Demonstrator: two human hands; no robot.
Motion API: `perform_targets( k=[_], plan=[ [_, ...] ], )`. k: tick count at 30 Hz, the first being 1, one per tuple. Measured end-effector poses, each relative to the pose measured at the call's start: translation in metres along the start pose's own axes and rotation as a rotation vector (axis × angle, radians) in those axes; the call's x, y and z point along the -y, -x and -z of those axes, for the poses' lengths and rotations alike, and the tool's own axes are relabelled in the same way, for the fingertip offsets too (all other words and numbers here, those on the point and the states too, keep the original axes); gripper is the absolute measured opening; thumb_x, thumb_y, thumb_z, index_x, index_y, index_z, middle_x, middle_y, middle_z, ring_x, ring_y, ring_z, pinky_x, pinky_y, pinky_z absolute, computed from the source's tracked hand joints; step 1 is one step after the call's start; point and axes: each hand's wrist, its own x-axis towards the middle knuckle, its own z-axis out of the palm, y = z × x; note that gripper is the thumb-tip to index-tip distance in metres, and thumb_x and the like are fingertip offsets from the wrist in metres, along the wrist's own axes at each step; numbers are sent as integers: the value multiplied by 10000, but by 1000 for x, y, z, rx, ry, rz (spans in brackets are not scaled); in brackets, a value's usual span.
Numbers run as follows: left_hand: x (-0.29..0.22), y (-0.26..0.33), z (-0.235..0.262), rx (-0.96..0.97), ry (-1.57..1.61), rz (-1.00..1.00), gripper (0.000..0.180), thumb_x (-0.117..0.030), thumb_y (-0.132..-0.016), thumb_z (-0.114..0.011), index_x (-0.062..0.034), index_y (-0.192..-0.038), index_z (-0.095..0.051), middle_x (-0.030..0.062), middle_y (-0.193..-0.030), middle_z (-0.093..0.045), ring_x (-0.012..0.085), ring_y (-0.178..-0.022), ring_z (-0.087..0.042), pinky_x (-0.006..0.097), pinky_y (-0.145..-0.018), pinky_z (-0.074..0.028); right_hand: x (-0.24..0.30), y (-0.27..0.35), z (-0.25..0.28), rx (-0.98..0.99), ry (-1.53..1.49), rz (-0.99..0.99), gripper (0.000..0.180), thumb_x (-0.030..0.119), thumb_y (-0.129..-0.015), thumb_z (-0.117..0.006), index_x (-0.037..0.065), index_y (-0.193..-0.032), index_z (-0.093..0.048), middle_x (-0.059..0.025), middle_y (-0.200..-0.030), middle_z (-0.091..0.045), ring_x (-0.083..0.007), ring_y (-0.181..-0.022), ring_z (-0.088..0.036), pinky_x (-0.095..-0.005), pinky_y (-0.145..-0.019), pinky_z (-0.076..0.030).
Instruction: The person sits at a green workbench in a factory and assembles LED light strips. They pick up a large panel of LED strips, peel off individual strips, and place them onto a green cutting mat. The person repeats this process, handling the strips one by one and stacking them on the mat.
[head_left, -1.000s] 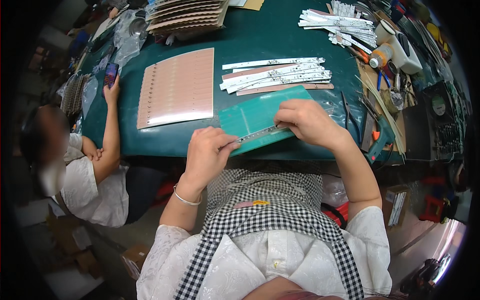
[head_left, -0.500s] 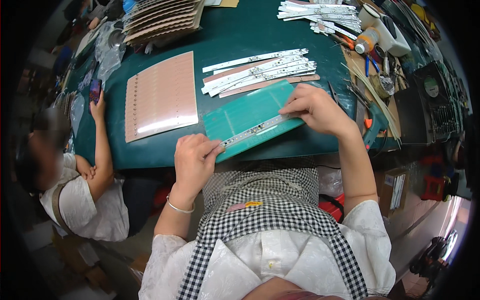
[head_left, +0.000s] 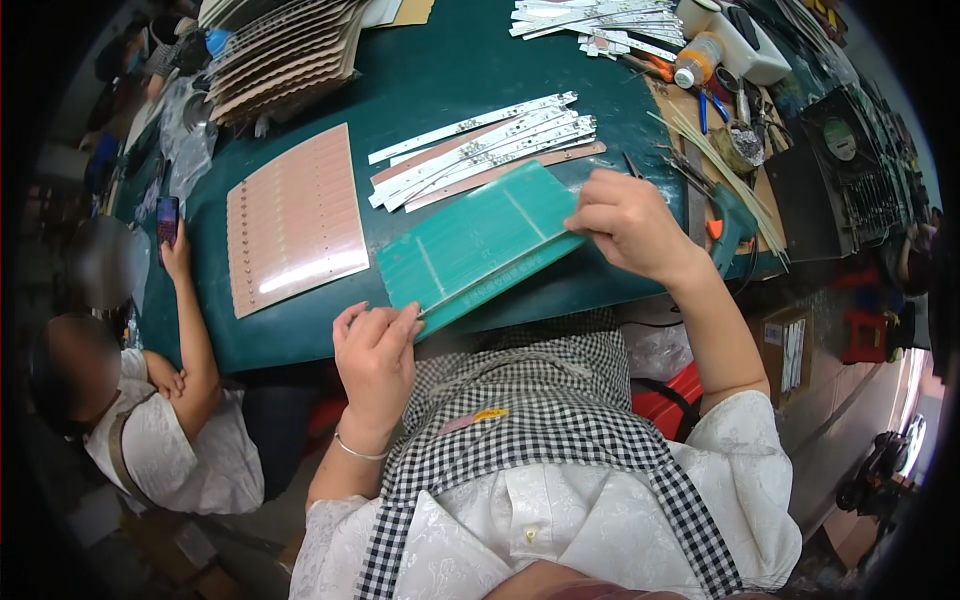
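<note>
We hold a green board [head_left: 480,245] at both ends: our left hand [head_left: 375,355] pinches its near left corner between thumb and fingers, and our right hand [head_left: 625,225] has its fingers curled over the far right end. The board lies tilted at the near edge of the dark green worktop [head_left: 450,80], its near edge just past the rim. It looks thin, flat and stiff, probably light, and likely to snap along its scored lines, so we judge the edges the safest hold. White strips [head_left: 490,145] lie just beyond it; a pink sheet [head_left: 295,220] lies to the left.
</note>
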Motion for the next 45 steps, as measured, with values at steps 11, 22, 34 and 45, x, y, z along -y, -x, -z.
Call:
perform_targets(
  k=[11,22,34,45],
  plan=[
    [-4,15,-7,-106,-6,-35,328,-70,-721,-746,-38,-1039,-672,66,-769,-582,234,-734,-581,432,-832,-469,4,22,-33,-302,-144,-24,271,62,-604,-789,27,-848,-675,-101,-898,-704,-266,-882,-684,-387,-858,-541],
    [3,14,-7,-153,205,80,243,-47,-690,-757,-31,-919,-679,75,-794,-640,239,-698,-609,350,-697,-494,5,19,-24,-214,-172,-73,221,90,-661,-772,34,-855,-684,-96,-868,-701,-268,-873,-682,-387,-827,-540],
    [-18,-26,44,-531,924,349,381,0,-773,-726,55,-1119,-574,112,-931,-652,178,-768,-628,240,-654,-494,53,-51,-15,-164,-299,-6,93,100,-758,-695,52,-833,-668,-100,-748,-637,-252,-683,-620,-342,-598,-486],
    [-16,-46,15,-344,1396,389,101,-34,-887,-633,57,-931,-624,121,-909,-671,181,-813,-659,308,-779,-541,98,-29,-22,28,-922,-467,71,32,-857,-631,-34,-882,-638,-45,-787,-635,-99,-629,-607,-222,-517,-494]
  ],
)
